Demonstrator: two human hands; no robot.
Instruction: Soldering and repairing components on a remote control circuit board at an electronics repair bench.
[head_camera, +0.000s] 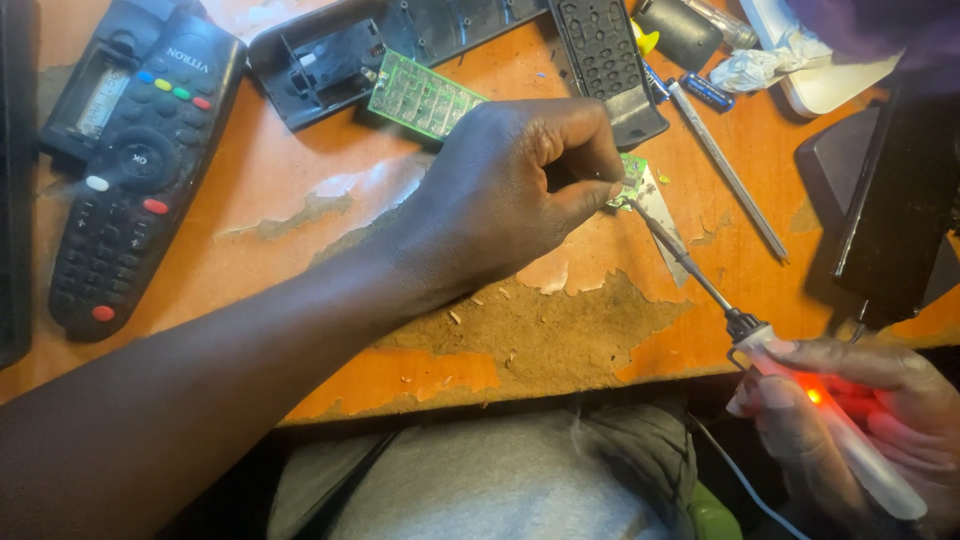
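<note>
A black remote control (130, 160) lies at the worn orange worktop's (300, 190) left edge, an opened black casing (400, 40) along its far edge. Mid-worktop, the left hand (510, 190) pinches a small green circuit board (632, 172) between thumb and fingertips; the right hand (850, 420) grips a white soldering iron (800, 390), its tip touching the board.

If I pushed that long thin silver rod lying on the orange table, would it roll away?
Probably, a little. The silver rod looks round and slim, so a sideways push would likely roll it, though the table's peeling patches might stop it. It looks like stiff metal, so it should not bend. Being so thin, it is probably light, and its smooth shine may make it slippery.
</note>
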